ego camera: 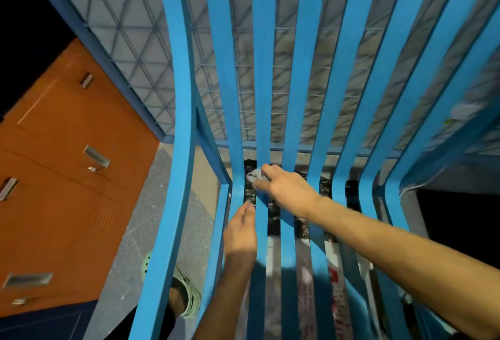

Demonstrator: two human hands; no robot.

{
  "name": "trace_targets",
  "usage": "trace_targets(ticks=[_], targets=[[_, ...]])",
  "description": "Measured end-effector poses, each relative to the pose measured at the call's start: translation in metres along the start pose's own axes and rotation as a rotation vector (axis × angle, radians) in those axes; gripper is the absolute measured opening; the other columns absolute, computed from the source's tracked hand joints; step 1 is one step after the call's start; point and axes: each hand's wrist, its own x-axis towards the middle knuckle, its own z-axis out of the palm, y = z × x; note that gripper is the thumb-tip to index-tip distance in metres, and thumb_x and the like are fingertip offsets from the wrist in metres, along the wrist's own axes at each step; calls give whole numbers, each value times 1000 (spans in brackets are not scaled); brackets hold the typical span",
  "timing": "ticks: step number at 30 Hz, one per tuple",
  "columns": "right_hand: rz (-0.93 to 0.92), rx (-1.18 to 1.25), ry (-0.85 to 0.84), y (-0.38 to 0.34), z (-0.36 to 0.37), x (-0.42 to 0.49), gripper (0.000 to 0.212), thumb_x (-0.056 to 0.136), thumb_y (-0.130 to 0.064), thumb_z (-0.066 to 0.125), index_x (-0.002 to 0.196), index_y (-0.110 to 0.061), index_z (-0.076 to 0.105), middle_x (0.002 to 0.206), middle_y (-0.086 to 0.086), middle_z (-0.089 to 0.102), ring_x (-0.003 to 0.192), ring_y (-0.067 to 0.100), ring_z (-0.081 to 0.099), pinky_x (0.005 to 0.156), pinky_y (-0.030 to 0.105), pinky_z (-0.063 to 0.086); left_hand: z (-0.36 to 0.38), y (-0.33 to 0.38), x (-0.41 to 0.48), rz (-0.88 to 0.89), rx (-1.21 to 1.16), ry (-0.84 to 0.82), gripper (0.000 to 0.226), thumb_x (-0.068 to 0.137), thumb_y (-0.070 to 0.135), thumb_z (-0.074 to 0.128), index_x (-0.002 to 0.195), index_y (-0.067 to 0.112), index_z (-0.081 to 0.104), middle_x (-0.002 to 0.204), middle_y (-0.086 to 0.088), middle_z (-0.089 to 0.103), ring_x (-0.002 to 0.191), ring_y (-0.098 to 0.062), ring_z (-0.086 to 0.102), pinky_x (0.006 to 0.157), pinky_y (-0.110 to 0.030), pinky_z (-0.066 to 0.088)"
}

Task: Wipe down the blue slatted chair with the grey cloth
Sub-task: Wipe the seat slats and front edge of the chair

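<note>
The blue slatted chair (316, 74) fills the view, its long slats curving from the backrest down into the seat. My right hand (284, 186) is shut on the small grey cloth (254, 176) and presses it against a slat at the bend where back meets seat. Only a crumpled bit of the cloth shows past my fingertips. My left hand (240, 234) lies flat on the seat slats just below and left of the cloth, fingers together and pointing up, holding nothing.
An orange cabinet (67, 177) with metal handles stands at the left. A blue-framed wire mesh panel (130, 50) rises behind the chair. Speckled grey floor (140, 231) and my sandalled foot (186, 296) show left of the seat. Bags or packaging lie under the slats.
</note>
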Motion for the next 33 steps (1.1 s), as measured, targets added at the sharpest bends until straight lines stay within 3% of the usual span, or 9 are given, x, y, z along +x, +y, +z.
trace_targets(ticks=[5, 9, 13, 17, 20, 25, 27, 29, 33], targets=[[-16, -131, 177, 29, -76, 24, 52, 63, 7, 76, 110, -14, 69, 91, 8, 47, 79, 26, 50, 41, 30, 24, -1, 43, 10, 57, -178, 7, 28, 98, 41, 46, 116, 30, 63, 122, 7, 66, 115, -9, 60, 108, -38, 42], [-97, -221, 282, 49, -144, 49, 31, 74, 0, 70, 101, -13, 71, 92, 9, 49, 80, 27, 50, 39, 30, 30, 0, 78, 19, 101, -251, 7, 41, 105, 34, 33, 131, 13, 57, 127, -1, 63, 115, -15, 60, 102, -37, 46], [-75, -305, 484, 61, -215, 69, 16, 91, -14, 61, 104, -19, 69, 97, 10, 50, 85, 27, 49, 43, 31, 35, 3, 91, 23, 156, -269, -17, 45, 104, 37, 33, 133, 12, 56, 129, -1, 63, 117, -13, 59, 106, -40, 44], [37, -193, 761, 66, -269, 86, 35, 97, -37, 42, 102, -17, 70, 100, 15, 54, 87, 30, 52, 49, 35, 41, 10, 105, 28, 242, -277, -55, 47, 104, 41, 31, 137, 17, 54, 134, 4, 59, 123, -8, 54, 110, -36, 40], [20, -203, 697, 64, -236, 78, 21, 96, -21, 56, 113, -18, 67, 99, 14, 52, 83, 27, 50, 45, 33, 41, 18, 111, 30, 273, -255, -73, 48, 103, 46, 28, 141, 26, 49, 143, 10, 51, 130, -7, 46, 115, -37, 32], [-19, -177, 480, 60, -170, 58, 38, 82, -2, 70, 117, -16, 68, 93, 10, 50, 76, 24, 46, 38, 27, 30, 20, 123, 43, 304, -283, -93, 47, 101, 51, 27, 140, 34, 47, 147, 13, 45, 134, -1, 39, 118, -34, 26], [-41, -212, 489, 61, -181, 63, 35, 84, -4, 70, 116, -20, 69, 94, 9, 50, 77, 25, 49, 39, 28, 32, 19, 125, 48, 303, -277, -119, 55, 95, 61, 27, 140, 36, 48, 148, 14, 44, 136, -2, 38, 118, -36, 25], [-43, -222, 544, 62, -202, 69, 27, 90, -11, 64, 116, -21, 68, 96, 10, 51, 80, 27, 51, 41, 34, 44, 20, 125, 50, 300, -268, -145, 68, 85, 73, 27, 139, 39, 49, 147, 15, 45, 137, -3, 38, 119, -40, 24], [-14, -167, 683, 66, -233, 77, 31, 95, -15, 48, 124, -16, 59, 103, 12, 52, 85, 29, 51, 55, 46, 52, 21, 127, 51, 285, -323, -151, 63, 90, 64, 28, 137, 32, 53, 142, 12, 52, 133, -2, 42, 118, -37, 26]])
